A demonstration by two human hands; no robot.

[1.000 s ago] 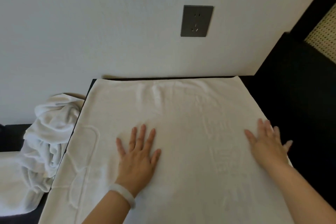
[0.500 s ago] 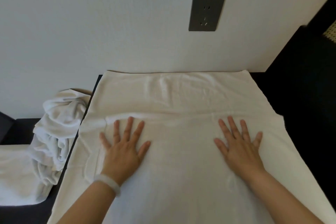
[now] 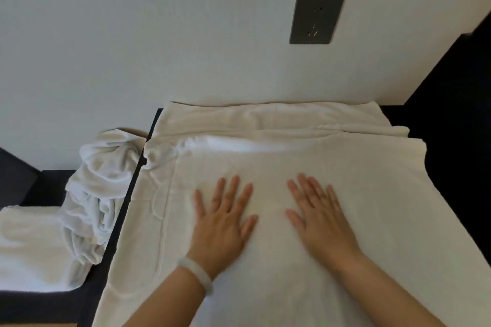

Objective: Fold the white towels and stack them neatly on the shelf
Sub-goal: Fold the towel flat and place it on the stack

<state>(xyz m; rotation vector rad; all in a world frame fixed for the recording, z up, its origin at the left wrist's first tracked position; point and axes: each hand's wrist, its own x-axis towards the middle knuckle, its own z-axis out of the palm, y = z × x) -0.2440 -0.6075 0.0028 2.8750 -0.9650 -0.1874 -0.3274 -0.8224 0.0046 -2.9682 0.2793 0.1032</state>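
Observation:
A large white towel (image 3: 332,164) lies spread over a dark surface against the wall, with a raised fold running across it near the far edge. My left hand (image 3: 223,220) presses flat on the towel's middle, fingers straight and spread, a pale bangle on the wrist. My right hand (image 3: 318,215) lies flat beside it, palm down, fingers straight. A crumpled white towel (image 3: 98,194) hangs in a heap at the left, and another white towel (image 3: 29,247) lies flatter on the lower dark ledge below it.
A grey wall socket (image 3: 316,18) sits on the white wall above the towel. A dark panel (image 3: 457,103) rises at the right. The dark surface's left edge (image 3: 132,194) drops to a lower ledge.
Both hands slid inward across the towel and now lie close together at its middle. A fold has bunched up near the towel's far edge.

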